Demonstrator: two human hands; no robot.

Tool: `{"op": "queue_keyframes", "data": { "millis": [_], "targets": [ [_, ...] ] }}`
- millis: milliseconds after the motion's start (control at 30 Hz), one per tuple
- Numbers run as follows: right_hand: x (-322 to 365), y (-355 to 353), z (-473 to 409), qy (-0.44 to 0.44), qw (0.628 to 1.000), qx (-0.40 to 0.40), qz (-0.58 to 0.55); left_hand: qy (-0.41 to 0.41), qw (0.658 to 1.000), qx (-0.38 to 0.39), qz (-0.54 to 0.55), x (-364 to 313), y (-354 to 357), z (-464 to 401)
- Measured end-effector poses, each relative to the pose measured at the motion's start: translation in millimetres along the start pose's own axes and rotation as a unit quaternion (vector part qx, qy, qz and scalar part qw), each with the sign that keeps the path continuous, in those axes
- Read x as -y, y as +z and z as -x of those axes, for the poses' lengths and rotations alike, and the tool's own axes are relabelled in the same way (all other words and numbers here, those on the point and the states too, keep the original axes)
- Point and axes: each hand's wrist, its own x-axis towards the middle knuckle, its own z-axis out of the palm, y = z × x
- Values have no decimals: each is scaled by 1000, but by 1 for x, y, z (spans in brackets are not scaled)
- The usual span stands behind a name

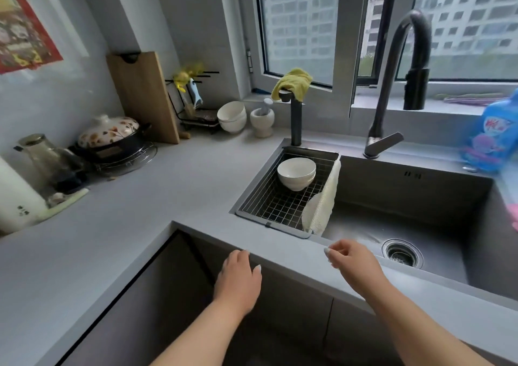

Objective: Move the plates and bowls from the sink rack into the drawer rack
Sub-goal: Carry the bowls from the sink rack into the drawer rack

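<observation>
Grey countertop [173, 186], smooth and matte, wraps round the corner where we stand, under a window [302, 26] that looks onto pale apartment blocks. Set into it is a deep steel sink [420, 197] with a round drain [402, 252] and a tall, dark, arched faucet [403, 65]. At the sink's left end sits the wire sink rack [283, 197], a grid of thin metal, and in it we see stacked white bowls [296, 173], glossy and round, at the rack's far end. A pale textured cloth [322, 200] hangs over the rack's right edge.

Our left hand [239, 277] rests at the dark cabinet front [280, 304] just under the counter lip, its fingers loosely bent and holding nothing. Our right hand [351, 260] hovers over the sink's near rim, fingers loosely curled, also empty.

Farther back we see a wooden cutting board [143, 96] leaning on the wall, two more white bowls [232, 116] on their side, a stone mortar and pestle [262, 120], and a flowered pot lid [108, 131].
</observation>
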Motion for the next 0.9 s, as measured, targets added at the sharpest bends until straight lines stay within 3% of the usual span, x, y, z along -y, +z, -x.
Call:
{"op": "queue_keyframes", "data": {
  "millis": [300, 567, 900],
  "targets": [
    [20, 14, -66, 31, 999, -22, 26, 47, 998, 1, -35, 5, 0, -90],
    [42, 39, -127, 63, 997, -42, 25, 73, 989, 77, -106, 27, 7, -172],
    [64, 63, -212, 98, 992, -60, 56, 142, 980, 50, -132, 33, 10, -228]
  ]
}}
